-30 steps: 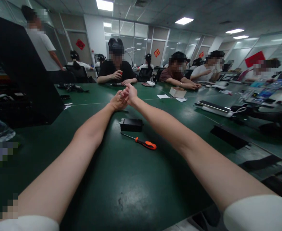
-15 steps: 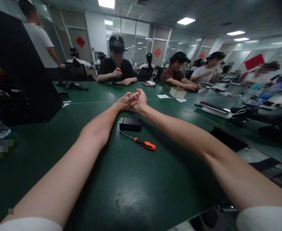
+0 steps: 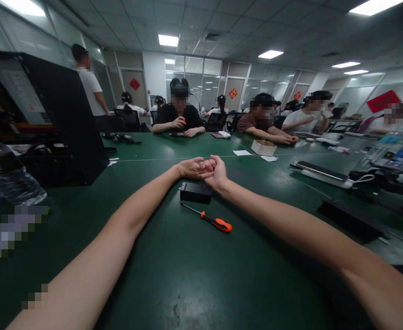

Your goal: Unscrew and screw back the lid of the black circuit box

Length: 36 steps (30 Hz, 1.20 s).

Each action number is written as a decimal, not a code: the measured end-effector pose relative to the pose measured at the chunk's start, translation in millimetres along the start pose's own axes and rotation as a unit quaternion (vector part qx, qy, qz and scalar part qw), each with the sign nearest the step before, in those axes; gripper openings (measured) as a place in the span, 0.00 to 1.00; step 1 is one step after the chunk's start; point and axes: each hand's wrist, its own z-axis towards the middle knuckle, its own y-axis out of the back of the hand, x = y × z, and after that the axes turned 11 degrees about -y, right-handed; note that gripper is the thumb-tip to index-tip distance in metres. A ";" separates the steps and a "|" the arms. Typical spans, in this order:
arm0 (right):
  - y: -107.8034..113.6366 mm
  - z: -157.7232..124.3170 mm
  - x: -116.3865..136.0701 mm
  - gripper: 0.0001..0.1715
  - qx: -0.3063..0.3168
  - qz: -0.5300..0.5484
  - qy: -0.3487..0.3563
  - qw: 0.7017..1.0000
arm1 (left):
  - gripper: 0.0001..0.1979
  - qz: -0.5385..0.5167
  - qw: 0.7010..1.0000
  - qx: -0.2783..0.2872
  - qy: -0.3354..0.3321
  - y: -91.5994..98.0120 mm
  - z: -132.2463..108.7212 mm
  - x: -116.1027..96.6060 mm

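My left hand [image 3: 190, 168] and my right hand [image 3: 219, 174] meet above the table, just beyond a small black box [image 3: 195, 193]. Their fingers are curled in and touch each other; anything between them is hidden or too small to make out. The box lies on the green tabletop on my side of the hands. Closer to me rests a screwdriver [image 3: 218, 223] with an orange and black handle, its thin metal shaft pointing left towards the box. Neither hand touches the box or the screwdriver.
A tall black cabinet [image 3: 63, 123] and a plastic bottle [image 3: 12, 169] stand at left. A small open carton [image 3: 263, 147] sits beyond my right hand. To the right lie a long black and white device [image 3: 321, 174] and a dark tray-like object [image 3: 350, 221]. Several people sit across the table.
My head view has tilted up and turned left, so everything sits lower and further right. My hands stay together; the box and screwdriver lie as before.
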 end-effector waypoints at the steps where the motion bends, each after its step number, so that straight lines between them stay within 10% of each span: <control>1: -0.2 -3.4 -2.0 0.33 0.002 0.003 -0.004 1.000 | 0.19 0.007 1.000 0.000 -0.010 2.4 -1.4 -3.9; 30: -8.6 -77.5 -32.4 0.38 0.091 -0.001 -0.220 0.971 | 0.27 0.154 0.986 -0.003 -0.060 58.4 -50.7 -129.2; 36: -10.6 -108.0 -26.7 0.17 0.028 -0.151 -0.175 0.973 | 0.29 0.115 0.993 0.013 0.001 89.2 -55.2 -158.8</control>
